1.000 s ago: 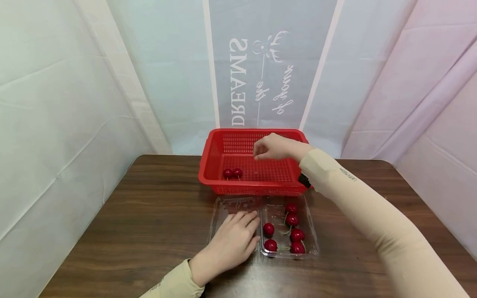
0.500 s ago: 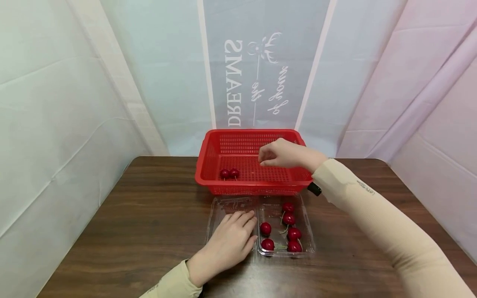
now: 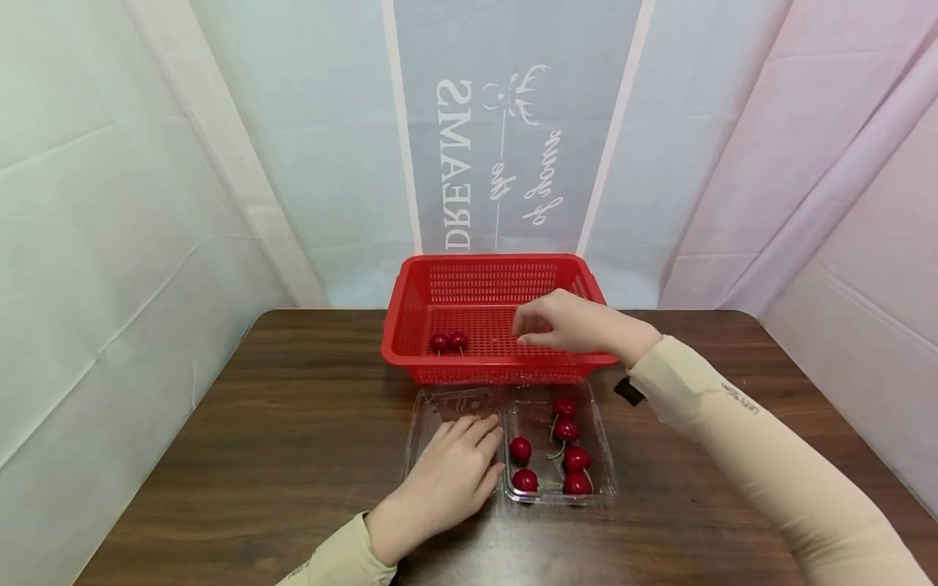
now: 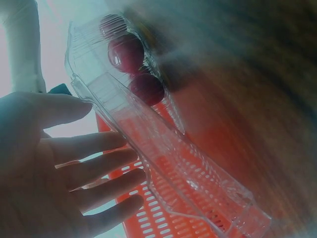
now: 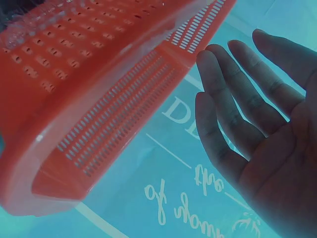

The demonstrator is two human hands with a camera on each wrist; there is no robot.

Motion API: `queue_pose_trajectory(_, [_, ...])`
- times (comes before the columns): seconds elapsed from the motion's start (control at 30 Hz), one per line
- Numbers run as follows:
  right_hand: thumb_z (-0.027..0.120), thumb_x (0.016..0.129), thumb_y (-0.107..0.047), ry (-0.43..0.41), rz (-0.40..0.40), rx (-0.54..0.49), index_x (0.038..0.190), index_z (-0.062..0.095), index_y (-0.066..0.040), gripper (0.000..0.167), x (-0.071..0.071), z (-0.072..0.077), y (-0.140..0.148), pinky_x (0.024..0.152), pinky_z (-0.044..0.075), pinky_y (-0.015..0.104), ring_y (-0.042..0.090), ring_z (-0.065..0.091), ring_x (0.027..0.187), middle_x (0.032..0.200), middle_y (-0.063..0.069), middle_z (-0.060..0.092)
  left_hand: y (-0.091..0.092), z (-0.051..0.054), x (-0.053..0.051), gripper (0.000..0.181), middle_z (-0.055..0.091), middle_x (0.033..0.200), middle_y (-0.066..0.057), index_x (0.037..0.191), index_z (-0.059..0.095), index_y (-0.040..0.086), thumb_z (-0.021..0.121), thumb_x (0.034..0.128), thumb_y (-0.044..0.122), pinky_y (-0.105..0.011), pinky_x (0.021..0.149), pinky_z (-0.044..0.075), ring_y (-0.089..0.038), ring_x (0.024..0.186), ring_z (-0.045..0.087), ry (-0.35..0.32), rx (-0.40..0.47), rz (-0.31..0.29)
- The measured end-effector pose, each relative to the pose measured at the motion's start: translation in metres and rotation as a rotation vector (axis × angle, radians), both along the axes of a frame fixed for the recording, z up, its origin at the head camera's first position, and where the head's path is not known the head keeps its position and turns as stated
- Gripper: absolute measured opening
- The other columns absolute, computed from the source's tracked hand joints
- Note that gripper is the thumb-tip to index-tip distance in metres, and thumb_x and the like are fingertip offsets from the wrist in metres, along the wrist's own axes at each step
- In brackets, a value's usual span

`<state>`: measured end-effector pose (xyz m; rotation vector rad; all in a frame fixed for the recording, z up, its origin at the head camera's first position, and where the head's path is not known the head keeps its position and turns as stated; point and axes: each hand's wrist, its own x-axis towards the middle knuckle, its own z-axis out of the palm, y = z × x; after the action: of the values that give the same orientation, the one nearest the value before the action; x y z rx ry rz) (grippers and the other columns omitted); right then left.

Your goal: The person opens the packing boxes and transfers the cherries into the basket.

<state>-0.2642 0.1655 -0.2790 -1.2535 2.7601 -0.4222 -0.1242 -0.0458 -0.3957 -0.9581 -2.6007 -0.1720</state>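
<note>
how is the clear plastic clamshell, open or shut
Open: the clamshell lies unfolded, its halves side by side, cherries uncovered in the right one.

Dk wood-grain table (image 3: 256, 456) stood btwn pale cloth walls (image 3: 110, 285), the R one pinkish. Back cloth (image 3: 330, 122) had a grey panel (image 3: 579, 49) w/ white lettering (image 3: 456, 167) (DREAMS, running sideways).

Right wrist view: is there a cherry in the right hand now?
No, the right hand shows a bare palm with nothing in its grasp.
</note>
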Motion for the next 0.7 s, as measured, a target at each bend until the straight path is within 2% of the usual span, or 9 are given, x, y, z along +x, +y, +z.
queue_pose_trajectory(0.27, [0.073, 0.083, -0.021, 0.043, 0.010, -0.026, 0.093, 0.069, -0.020, 0.011, 0.016, -0.009, 0.006, 0.081, 0.055, 0.035, 0.005, 0.062, 0.080, 0.086, -0.009, 0.068, 0.000, 0.000, 0.000, 0.038, 0.062, 0.126, -0.007, 0.118, 0.065, 0.008, 0.059, 0.0907, 0.033, -0.038, 0.090, 0.046, -0.022, 0.113, 0.056, -0.018, -0.001, -0.001])
queue_pose_trajectory(0.7, [0.073, 0.083, -0.023, 0.088, 0.056, -0.027, 0.093, 0.067, -0.018, 0.012, 0.044, -0.021, 0.007, 0.071, 0.054, 0.027, 0.001, 0.057, 0.074, 0.085, -0.011, 0.066, -0.001, 0.000, 0.000, 0.038, 0.061, 0.126, -0.007, 0.118, 0.065, 0.008, 0.059, 0.0905, 0.033, -0.038, 0.089, 0.046, -0.023, 0.113, 0.056, -0.010, -0.002, -0.007])
